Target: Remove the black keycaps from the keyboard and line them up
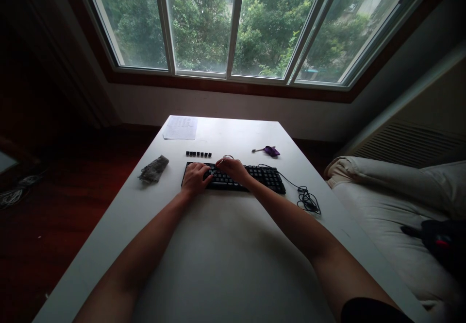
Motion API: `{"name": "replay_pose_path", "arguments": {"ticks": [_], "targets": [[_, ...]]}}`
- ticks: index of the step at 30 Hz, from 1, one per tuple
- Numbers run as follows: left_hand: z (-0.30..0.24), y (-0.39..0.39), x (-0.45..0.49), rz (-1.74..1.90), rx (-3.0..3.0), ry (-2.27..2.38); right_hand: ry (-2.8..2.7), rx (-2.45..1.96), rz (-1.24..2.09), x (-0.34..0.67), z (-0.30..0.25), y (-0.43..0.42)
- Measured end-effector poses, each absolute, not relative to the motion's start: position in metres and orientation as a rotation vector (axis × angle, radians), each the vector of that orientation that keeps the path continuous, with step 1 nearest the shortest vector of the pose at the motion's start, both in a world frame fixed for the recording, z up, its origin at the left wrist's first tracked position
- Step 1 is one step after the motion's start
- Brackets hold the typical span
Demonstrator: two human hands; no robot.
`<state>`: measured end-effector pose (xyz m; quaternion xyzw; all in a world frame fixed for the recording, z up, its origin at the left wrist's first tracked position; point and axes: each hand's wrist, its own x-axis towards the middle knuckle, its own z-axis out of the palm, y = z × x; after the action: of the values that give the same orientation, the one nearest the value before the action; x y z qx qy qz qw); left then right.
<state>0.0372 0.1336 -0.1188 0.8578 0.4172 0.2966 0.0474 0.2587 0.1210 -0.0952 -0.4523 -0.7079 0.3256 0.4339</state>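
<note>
A black keyboard (267, 177) lies across the white table in front of me. My left hand (196, 177) rests over its left end, fingers stretched out on the keys and thumb apart. My right hand (232, 168) is above the keys left of the middle, its fingers pinched on a thin wire tool that looks like a keycap puller (228, 157). Its tip is too small to make out. Just behind the keyboard stands a row of several loose black keycaps (198, 154).
Left of the keyboard lies a crumpled grey cloth (154, 169). A purple item with a thin brush-like stick (271, 151) sits behind it to the right. The coiled cable (308, 200) is at the right edge. Paper (180, 127) lies at the table's far left corner.
</note>
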Motion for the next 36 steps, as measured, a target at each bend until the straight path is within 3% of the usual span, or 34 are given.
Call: {"name": "replay_pose_path", "arguments": {"ticks": [18,36], "targets": [[-0.126,0.135,0.041,0.993,2.559,1.205,-1.716,-1.166,0.797,0.250,-0.092,0.108],[-0.121,0.129,0.042,0.964,2.584,1.213,-1.323,-1.223,1.075,0.244,-0.099,0.113]]}}
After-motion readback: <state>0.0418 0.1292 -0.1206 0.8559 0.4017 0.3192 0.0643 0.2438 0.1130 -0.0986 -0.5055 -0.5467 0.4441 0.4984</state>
